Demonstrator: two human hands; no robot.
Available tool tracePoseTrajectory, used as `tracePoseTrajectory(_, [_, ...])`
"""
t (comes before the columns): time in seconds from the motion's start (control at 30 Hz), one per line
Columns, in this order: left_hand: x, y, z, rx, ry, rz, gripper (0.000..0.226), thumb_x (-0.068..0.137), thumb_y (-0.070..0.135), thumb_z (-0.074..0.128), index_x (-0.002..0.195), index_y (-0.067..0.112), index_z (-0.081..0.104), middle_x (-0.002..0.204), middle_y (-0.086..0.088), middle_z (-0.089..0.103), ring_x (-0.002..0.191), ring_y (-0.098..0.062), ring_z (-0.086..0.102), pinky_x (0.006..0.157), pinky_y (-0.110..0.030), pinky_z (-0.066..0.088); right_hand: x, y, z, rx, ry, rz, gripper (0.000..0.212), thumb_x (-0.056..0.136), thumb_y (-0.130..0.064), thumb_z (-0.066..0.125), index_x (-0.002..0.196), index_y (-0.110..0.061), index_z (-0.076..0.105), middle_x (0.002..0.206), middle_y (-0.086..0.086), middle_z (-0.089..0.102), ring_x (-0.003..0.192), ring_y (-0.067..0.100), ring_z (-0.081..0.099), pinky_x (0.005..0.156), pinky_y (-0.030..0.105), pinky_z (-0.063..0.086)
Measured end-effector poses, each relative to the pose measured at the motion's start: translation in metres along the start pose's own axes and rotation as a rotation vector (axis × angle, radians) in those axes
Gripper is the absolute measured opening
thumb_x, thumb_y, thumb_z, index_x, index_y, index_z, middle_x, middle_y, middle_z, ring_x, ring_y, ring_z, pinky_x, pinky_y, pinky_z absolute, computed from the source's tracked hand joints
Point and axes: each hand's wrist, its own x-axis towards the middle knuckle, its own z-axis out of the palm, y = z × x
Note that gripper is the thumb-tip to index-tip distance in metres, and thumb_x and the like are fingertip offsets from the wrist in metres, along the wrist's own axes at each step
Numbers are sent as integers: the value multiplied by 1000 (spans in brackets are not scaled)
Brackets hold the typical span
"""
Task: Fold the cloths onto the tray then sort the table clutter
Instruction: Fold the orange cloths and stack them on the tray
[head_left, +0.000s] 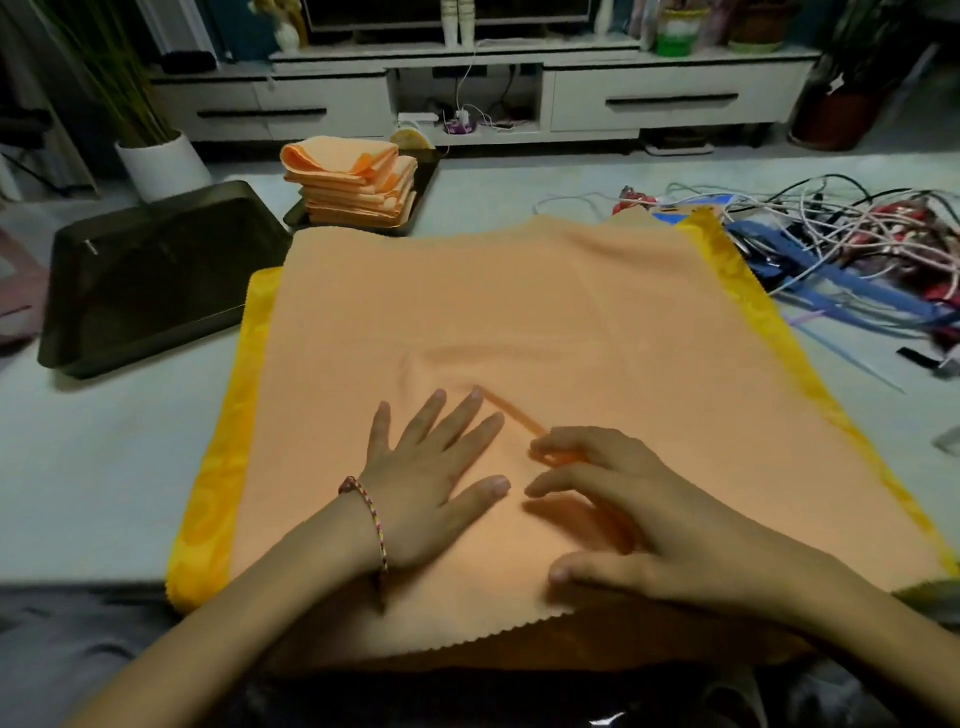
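A large orange cloth lies spread flat on the table in front of me, on top of a yellow cloth whose edges show at both sides. My left hand presses flat on the orange cloth, fingers straight and spread. Just to its right, my right hand pinches the near end of a thin orange loop strip sewn to the cloth. A stack of folded orange cloths sits on a dark tray at the back of the table.
A second dark tray stands at the left, nothing in it. A tangle of cables and blue straps covers the table's right side. Beyond the table are a white plant pot and a white TV cabinet.
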Motion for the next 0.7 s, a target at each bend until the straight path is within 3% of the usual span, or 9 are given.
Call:
tracePoseTrajectory(0.1, [12,-7,-1,-21,3,23,116,40,88,-27,145,44,-9,136,24,-32,134,-3,-26,111,-48,-15,1,-2,-3,-76,-149,60,80,71,-72,53,140,-39,29,155,-10,7,141,2,-6,114,18,1])
tracePoseTrajectory(0.23, [21,-11,-8,-81,15,45,95,57,74,-9,146,43,1,141,28,-20,142,-7,-18,112,-43,-14,4,-1,-3,-177,-269,56,92,75,-67,57,146,-38,8,156,-11,-13,134,-4,-24,101,10,-23])
tracePoseTrajectory(0.3, [21,-8,-11,-50,71,41,96,59,68,-9,148,37,8,153,19,-9,143,-10,-13,113,-42,-12,5,0,-2,-185,-258,45,89,77,-66,54,147,-37,7,156,-9,-11,134,-3,-23,105,15,-21])
tracePoseTrajectory(0.37, [15,-2,-11,13,168,83,89,69,61,-1,146,25,26,157,1,14,145,-19,7,114,-43,-2,4,0,-1,-185,-242,38,88,77,-66,53,147,-37,9,157,-8,-8,138,0,-19,109,18,-17])
tracePoseTrajectory(0.43, [7,4,-8,35,275,207,62,82,47,24,131,17,49,139,-12,48,132,-31,41,104,-50,20,4,2,0,-182,-225,29,86,77,-67,51,147,-37,12,157,-9,-5,140,2,-16,110,17,-16])
tracePoseTrajectory(0.5, [-3,8,-2,-4,319,314,42,90,45,34,121,20,51,126,-9,60,120,-30,54,96,-48,32,4,3,-1,-145,-178,26,79,78,-66,46,146,-36,20,157,-10,2,140,-2,-10,109,13,-13])
tracePoseTrajectory(0.6, [-18,16,2,-23,220,319,56,94,59,19,124,25,50,127,2,59,122,-17,51,100,-42,33,5,4,-4,-19,-90,50,71,70,-51,30,139,-32,37,152,-11,23,136,-8,6,105,5,-1])
tracePoseTrajectory(0.63, [-21,22,-2,-3,188,299,66,91,66,14,129,25,48,133,6,53,127,-10,45,105,-36,26,5,5,-4,7,-57,60,69,69,-48,30,135,-30,43,150,-11,29,134,-8,12,103,3,3])
tracePoseTrajectory(0.7, [-24,27,-6,-29,118,240,89,73,80,9,145,29,24,149,19,19,135,5,9,110,-23,-4,6,5,-5,35,3,69,60,72,-42,34,127,-26,54,143,-10,41,128,-11,21,99,-2,8])
